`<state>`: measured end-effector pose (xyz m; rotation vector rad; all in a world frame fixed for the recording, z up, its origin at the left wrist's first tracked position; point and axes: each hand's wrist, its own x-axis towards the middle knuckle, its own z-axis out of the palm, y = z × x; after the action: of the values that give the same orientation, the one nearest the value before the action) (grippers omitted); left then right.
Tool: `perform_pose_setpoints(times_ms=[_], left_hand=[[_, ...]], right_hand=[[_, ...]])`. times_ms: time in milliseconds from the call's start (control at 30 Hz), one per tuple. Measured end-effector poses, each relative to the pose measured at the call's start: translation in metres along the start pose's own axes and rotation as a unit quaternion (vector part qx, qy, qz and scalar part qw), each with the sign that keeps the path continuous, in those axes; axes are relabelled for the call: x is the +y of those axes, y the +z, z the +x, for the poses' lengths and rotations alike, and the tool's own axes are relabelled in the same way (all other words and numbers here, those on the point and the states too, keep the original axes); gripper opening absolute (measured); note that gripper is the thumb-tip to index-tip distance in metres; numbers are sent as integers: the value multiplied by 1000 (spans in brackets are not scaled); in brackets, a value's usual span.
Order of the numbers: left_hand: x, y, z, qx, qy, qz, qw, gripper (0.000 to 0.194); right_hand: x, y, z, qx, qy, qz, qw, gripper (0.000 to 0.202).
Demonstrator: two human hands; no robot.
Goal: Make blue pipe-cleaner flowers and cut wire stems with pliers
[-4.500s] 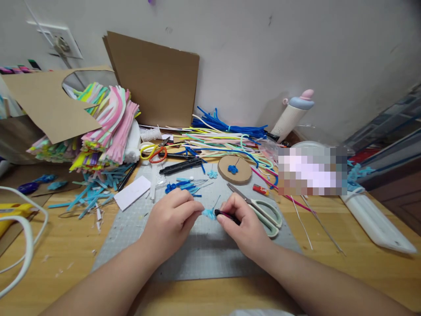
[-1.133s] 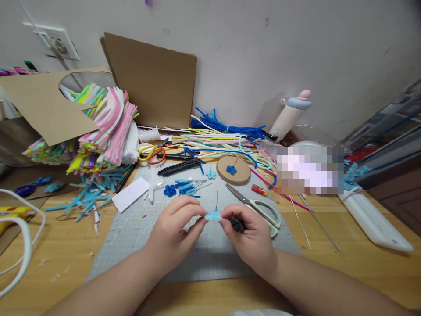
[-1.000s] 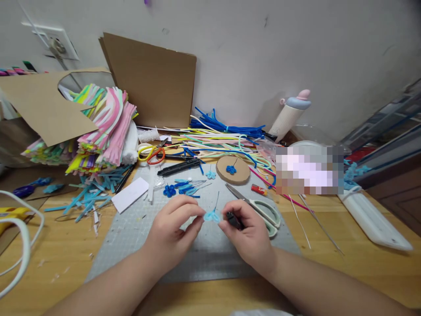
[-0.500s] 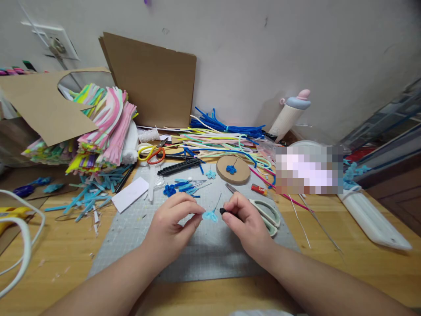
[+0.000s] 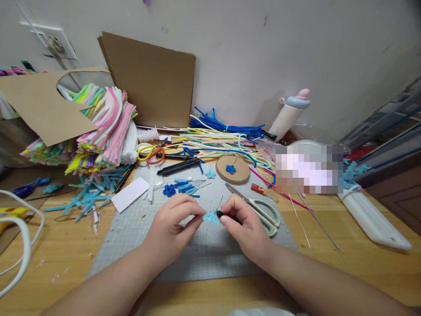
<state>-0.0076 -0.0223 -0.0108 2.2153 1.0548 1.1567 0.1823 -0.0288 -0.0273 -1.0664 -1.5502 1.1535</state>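
Between the thumb and fingertips of my left hand (image 5: 177, 226) is a light blue pipe-cleaner flower (image 5: 211, 217), with a thin stem rising from it. My right hand (image 5: 243, 221) is closed around a slim black tool (image 5: 233, 217); its rounded tip meets the flower's right edge, and its kind is not clear. Pale green-handled scissors (image 5: 271, 213) lie partly behind my right hand. Beyond my hands are a dark blue flower (image 5: 169, 190), blue pieces with thin wire stems (image 5: 194, 186) and another light blue flower (image 5: 210, 174).
A grey cutting mat (image 5: 184, 263) covers the table's middle. On it a round cardboard disc (image 5: 241, 175) bears a dark blue flower. Farther back lie a black utility knife (image 5: 179, 166), yellow-and-red scissors (image 5: 159, 154) and loose pipe cleaners (image 5: 217, 142). A red lighter-like item (image 5: 258, 189) sits to the right.
My right hand has moved slightly left, bringing the black tool's tip from just beside the light blue flower to its edge. My left hand has barely moved.
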Motion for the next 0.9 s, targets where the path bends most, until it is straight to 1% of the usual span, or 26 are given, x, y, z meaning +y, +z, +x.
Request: perform_pose_setpoints(times_ms=[133,233,267,333,433,533,600,667,800,900], left_hand=[[0,0,-1,2,3,-6,1000,14],[-1,-1,-1,8,-11,-7,1000,13],[-2,-1,0,9,-21,-4,1000,12],[-6,0,0,3,-45,13,999,11],[-12,4,-1,-25,-76,51,995,10],[-16,12,0,-50,-93,95,990,10],[-15,17,4,-67,-91,136,984,10],[-12,22,12,-85,-72,200,974,9],[-11,36,35,-118,-17,348,930,10],[-15,50,47,-127,-10,385,914,13]], right_hand=[[4,0,-1,16,15,26,999,13],[6,0,-2,33,20,104,994,19],[5,0,-2,47,23,130,990,21],[4,-1,-2,95,27,160,982,21],[1,-3,0,171,11,152,973,18],[-2,-5,0,200,-15,135,970,17],[-3,-6,-2,201,-36,141,969,18],[-2,-5,-7,190,-58,155,968,19],[1,-2,-17,146,-99,166,970,20],[2,0,-22,129,-114,166,971,18]])
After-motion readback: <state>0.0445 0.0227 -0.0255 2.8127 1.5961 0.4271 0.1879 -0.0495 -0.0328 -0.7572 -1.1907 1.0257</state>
